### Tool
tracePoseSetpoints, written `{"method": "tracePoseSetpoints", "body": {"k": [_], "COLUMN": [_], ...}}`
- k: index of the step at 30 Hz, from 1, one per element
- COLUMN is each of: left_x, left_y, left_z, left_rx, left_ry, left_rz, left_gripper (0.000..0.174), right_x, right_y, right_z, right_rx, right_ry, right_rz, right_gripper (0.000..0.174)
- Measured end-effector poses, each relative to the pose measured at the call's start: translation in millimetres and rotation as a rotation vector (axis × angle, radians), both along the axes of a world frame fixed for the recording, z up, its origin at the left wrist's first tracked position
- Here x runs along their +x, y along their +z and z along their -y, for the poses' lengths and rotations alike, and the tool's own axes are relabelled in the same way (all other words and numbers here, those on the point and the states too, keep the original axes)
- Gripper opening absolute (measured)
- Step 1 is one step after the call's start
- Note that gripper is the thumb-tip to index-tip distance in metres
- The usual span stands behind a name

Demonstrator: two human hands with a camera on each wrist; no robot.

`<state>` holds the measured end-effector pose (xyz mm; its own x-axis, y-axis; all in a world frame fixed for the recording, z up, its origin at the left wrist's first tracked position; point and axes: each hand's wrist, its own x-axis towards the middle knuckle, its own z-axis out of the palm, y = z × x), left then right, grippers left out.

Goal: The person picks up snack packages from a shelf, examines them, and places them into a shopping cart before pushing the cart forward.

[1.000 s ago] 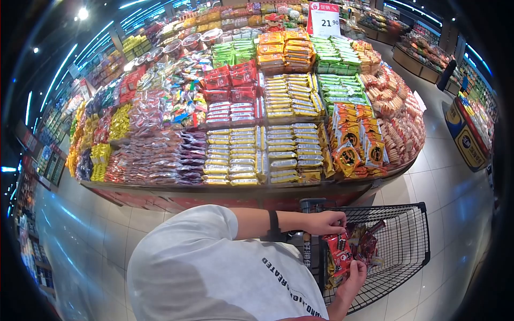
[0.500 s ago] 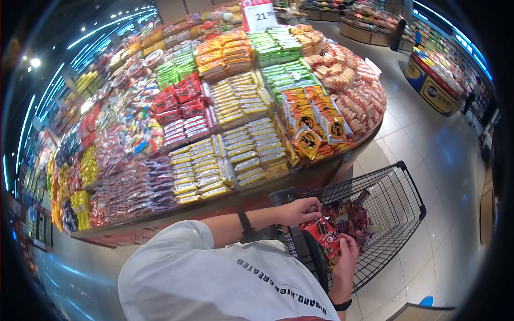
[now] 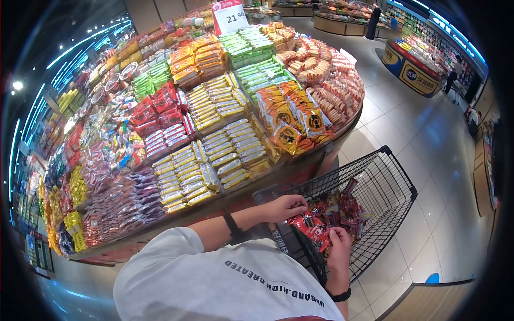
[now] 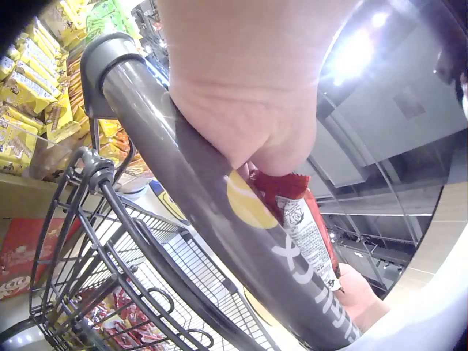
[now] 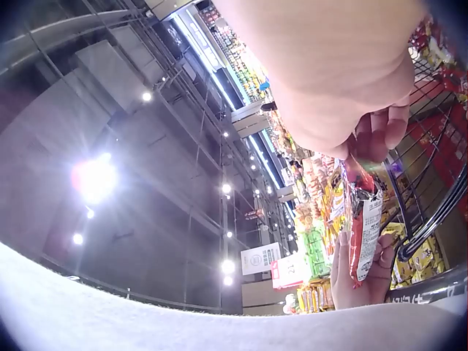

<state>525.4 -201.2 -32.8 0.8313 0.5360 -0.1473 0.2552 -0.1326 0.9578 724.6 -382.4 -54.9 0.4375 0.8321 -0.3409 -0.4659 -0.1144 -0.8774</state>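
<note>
In the head view a red snack packet (image 3: 312, 231) is stretched between my two hands above the rear of a black wire shopping cart (image 3: 397, 214). My left hand (image 3: 285, 208) pinches its upper left end, while my right hand (image 3: 339, 247) pinches the lower right end between thumb and fingers. The left wrist view shows the packet's printed white back panel (image 4: 307, 234) just past the cart handle (image 4: 175, 139), with the left wrist close over that bar. From the right wrist the packet (image 5: 364, 230) appears edge-on, the left fingers at its far end.
Several wrapped snacks (image 3: 348, 211) lie in the cart. A big display stand of sorted packets, among them yellow bars (image 3: 184, 179) and orange bags (image 3: 289, 136), stands at the left and ahead. Tiled floor (image 3: 399, 128) runs along the right, with a wooden-edged counter (image 3: 428, 299) near.
The head view has swung to the right, so the stand shifts left and tilts. Both hands keep their hold on the red packet, which now lies more slantwise over the cart.
</note>
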Motion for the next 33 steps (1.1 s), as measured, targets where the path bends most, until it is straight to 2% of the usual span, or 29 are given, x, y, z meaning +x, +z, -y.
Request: {"method": "tracePoseSetpoints", "body": {"k": [13,22,28,30,31,33], "left_x": [1,0,3,0,0,0], "left_y": [-2,-3,-4,3,4,-6], "left_z": [0,1,1,3,3,2], "left_rx": [-0.067,-0.096,-0.089,-0.167,-0.056,-0.09], "left_ry": [0.012,0.027,0.036,0.022,0.017,0.015], "left_rz": [0.006,0.033,0.029,-0.005,0.024,0.049], "left_gripper": [0.022,0.023,0.024,0.025,0.025,0.027], "right_x": [2,2,2,1,1,0], "right_y": [-8,-15,-10,-10,-10,-9], "right_z": [1,-1,3,0,0,0], "right_rx": [0.007,0.048,0.041,0.003,0.001,0.042], "right_ry": [0.004,-0.022,-0.021,-0.037,-0.02,-0.034], "right_rz": [0.044,-0.015,0.042,0.16,0.202,0.132], "right_gripper": [0.006,0.008,0.01,0.011,0.011,0.011]}}
